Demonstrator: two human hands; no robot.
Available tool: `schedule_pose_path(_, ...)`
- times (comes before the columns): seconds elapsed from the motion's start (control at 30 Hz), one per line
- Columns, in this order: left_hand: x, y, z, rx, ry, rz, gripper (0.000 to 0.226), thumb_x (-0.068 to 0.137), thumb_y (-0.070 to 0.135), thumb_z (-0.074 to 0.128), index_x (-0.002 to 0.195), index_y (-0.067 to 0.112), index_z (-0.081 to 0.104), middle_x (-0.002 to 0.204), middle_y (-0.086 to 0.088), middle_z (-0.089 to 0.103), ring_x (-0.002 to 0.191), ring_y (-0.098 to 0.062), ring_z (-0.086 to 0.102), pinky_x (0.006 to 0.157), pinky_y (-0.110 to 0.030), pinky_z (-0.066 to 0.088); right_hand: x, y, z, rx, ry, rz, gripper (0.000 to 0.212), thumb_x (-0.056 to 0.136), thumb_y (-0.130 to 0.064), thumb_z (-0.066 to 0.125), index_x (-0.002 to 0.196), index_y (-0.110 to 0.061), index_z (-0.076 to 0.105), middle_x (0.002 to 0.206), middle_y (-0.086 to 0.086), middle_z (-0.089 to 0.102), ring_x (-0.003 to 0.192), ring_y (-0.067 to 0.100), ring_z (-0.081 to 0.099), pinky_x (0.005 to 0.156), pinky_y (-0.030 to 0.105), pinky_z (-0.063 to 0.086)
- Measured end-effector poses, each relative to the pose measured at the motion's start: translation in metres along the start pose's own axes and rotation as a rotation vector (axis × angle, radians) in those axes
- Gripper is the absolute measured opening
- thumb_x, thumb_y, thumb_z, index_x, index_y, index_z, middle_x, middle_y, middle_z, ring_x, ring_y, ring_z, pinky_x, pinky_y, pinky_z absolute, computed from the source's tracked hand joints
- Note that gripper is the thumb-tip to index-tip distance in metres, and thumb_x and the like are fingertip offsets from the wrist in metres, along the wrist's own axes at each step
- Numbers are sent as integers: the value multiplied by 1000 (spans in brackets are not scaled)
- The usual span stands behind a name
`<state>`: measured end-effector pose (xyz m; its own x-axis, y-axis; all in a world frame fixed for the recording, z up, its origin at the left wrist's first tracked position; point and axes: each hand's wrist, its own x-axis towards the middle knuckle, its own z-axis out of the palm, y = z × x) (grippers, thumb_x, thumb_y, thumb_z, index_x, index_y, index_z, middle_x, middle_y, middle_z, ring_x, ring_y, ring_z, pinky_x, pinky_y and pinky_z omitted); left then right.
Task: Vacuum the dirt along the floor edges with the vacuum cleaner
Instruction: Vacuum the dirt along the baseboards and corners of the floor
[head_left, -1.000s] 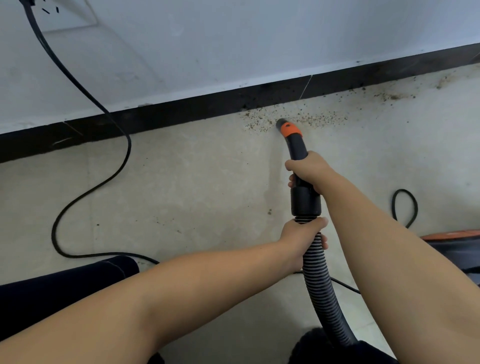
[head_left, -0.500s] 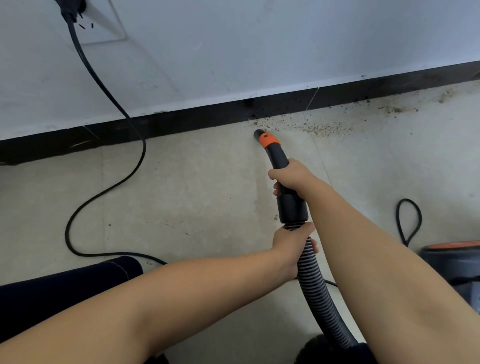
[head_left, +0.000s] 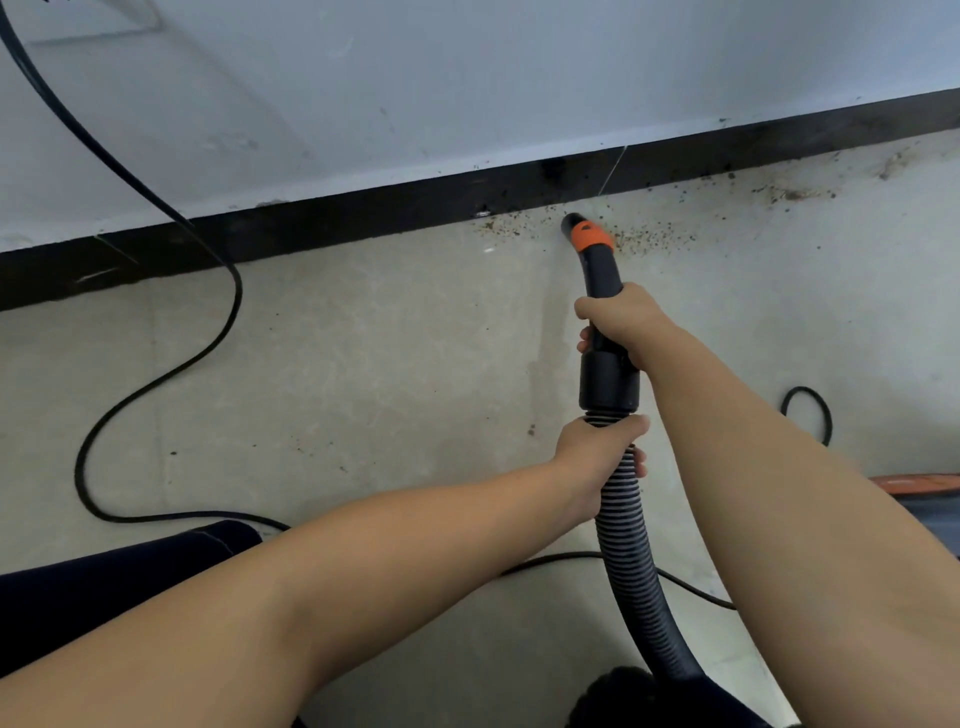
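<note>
A black vacuum nozzle (head_left: 589, 236) with an orange collar points at the floor edge, its tip close to the black baseboard (head_left: 363, 218). Brown dirt specks (head_left: 644, 236) lie along the edge on both sides of the tip, and more dirt (head_left: 795, 193) lies farther right. My right hand (head_left: 618, 317) grips the black handle tube just below the nozzle. My left hand (head_left: 597, 452) holds the ribbed hose (head_left: 631, 561) below the black cuff. The vacuum cleaner's body (head_left: 930, 499), orange and dark, shows at the right edge, mostly hidden by my right forearm.
A black power cord (head_left: 171, 374) hangs from the wall at the top left and loops over the pale floor. A small cord loop (head_left: 808, 410) lies at the right. My dark trouser leg (head_left: 104, 571) is at the lower left. A white wall rises above the baseboard.
The nozzle has gone left and back right along the edge, and now sits closer to the baseboard. Some dirt left of the tip is gone. Both hands keep their hold.
</note>
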<state>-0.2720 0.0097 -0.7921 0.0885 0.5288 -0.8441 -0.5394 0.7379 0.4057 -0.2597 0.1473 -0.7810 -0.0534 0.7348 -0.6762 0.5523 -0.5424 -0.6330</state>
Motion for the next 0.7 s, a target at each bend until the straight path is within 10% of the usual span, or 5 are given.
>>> schedule_pose_path(0.7,-11,9,-33,-70,34,33,20,86,18,68,99,7,59,69,-8,61,58,-20,59,65,-29,52,-6,-18,42,-52,-61,-31,24,84,-11,58,105,-9,47,66,8,59,41,15,59,46,23,49)
